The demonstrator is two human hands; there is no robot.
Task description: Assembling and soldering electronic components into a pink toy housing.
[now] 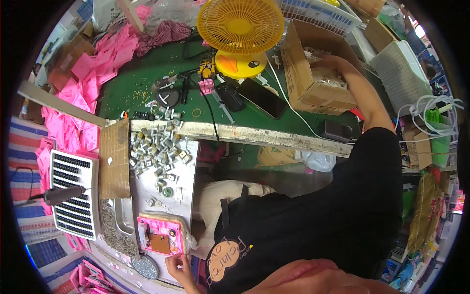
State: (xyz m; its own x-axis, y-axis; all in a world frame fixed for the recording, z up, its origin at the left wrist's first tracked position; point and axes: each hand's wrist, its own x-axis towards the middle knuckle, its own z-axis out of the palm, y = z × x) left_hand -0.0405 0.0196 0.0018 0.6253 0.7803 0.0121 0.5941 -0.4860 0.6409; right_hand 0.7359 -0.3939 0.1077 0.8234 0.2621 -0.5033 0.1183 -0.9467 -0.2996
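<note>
Right hand [329,62] is inside the open cardboard box [313,93] at the far right of the green desk [142,78], sunk among pale small parts; how far its fingers are closed, or whether they hold anything, cannot be told.

Left hand [177,264] rests at the near edge of the white work surface [188,166], fingertips loosely curled and touching the lower corner of the pink fixture [159,235], apparently steadying it; it clasps nothing.

Small metal parts [156,147] lie heaped at the far end of that surface, within easy reach. A yellow fan [240,24] stands at the desk's far edge, facing the seat.
</note>
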